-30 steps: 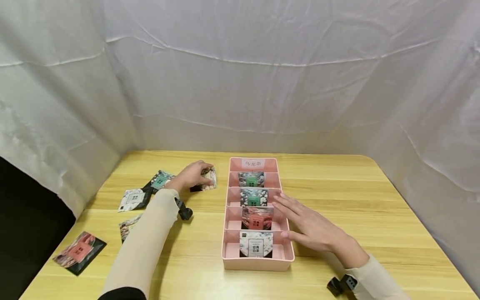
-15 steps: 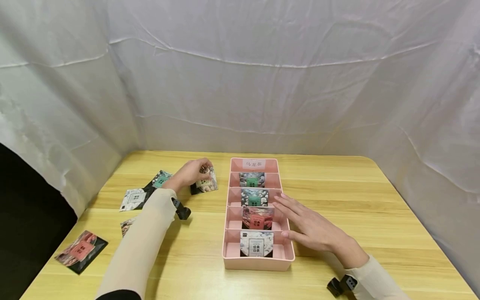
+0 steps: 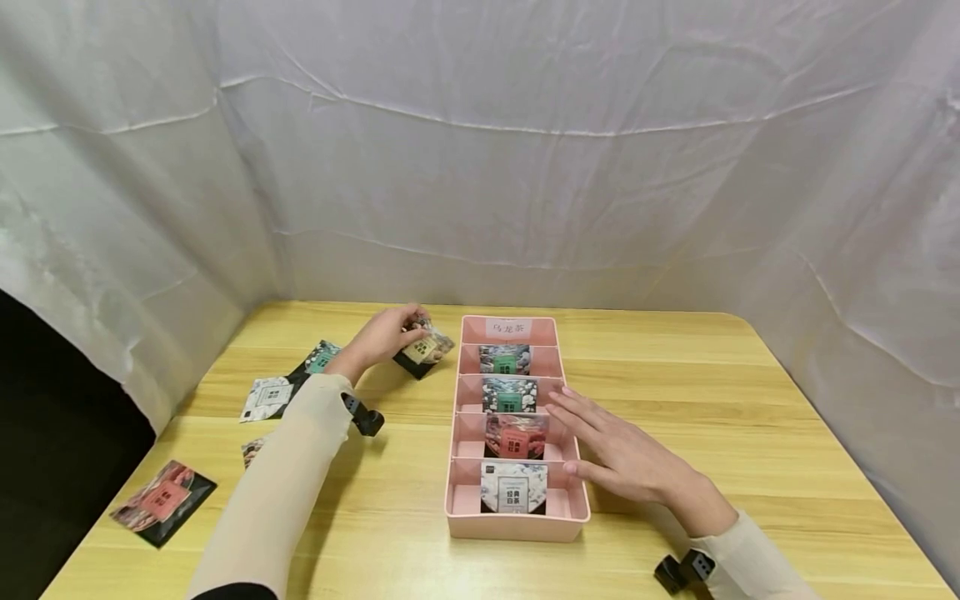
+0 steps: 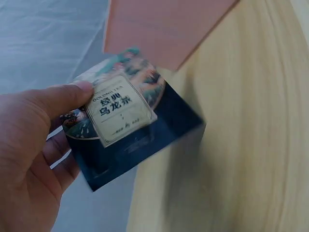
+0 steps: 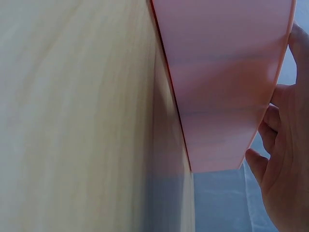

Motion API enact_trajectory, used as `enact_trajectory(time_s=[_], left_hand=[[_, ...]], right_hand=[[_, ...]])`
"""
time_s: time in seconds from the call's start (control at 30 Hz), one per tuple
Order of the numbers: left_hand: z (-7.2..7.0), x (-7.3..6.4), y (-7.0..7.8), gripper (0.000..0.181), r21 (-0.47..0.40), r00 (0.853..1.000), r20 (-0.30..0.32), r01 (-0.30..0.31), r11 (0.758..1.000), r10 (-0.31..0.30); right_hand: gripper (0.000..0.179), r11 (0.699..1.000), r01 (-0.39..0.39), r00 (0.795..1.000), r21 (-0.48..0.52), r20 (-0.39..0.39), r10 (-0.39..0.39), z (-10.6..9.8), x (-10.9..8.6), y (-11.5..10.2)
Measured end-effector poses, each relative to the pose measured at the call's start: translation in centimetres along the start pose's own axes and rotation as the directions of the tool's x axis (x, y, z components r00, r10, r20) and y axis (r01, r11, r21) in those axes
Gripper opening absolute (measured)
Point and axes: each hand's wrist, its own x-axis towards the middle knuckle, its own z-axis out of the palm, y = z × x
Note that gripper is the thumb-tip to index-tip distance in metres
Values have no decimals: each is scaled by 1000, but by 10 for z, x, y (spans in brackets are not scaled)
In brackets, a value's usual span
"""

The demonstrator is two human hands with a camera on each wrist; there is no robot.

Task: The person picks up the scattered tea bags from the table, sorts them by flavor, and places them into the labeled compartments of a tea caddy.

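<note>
My left hand pinches a tea bag packet by its edge, left of the pink divided box. In the left wrist view the packet's cream oolong label faces the camera, and the thumb lies across its printed face. The packet is tilted, with a dark corner pointing down. My right hand rests along the box's right rim, fingers extended. From the right wrist view, its fingertips are at the upper edge of the box's side wall.
Inside the box stand a green packet, another green one, a red one and a white one. A paper label marks the rear compartment. More packets lie left, including a red one and a white one.
The left hand has picked up the oolong tea bag packet from the table and moved it slightly up and right, toward the box. The right hand has stayed in place.
</note>
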Motion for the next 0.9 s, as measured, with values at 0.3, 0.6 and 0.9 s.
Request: enact_trajectory(time_s=[0.3,0.6,0.9], left_hand=[[-10,2,18,22,-27,995,-93,-47,999,44],[-20,9,31,29,-18,982,-169,-87,996,83],[-26,17,42,28,7,972,-217,-94,996,93]], right_hand=[[74,1000,-1,1000,-6,0,1,-1,-1,-1],[74,1000,-6,1000,0,3,6,0,0,1],[73,1000,0,1000,0,-6,0,1,0,1]])
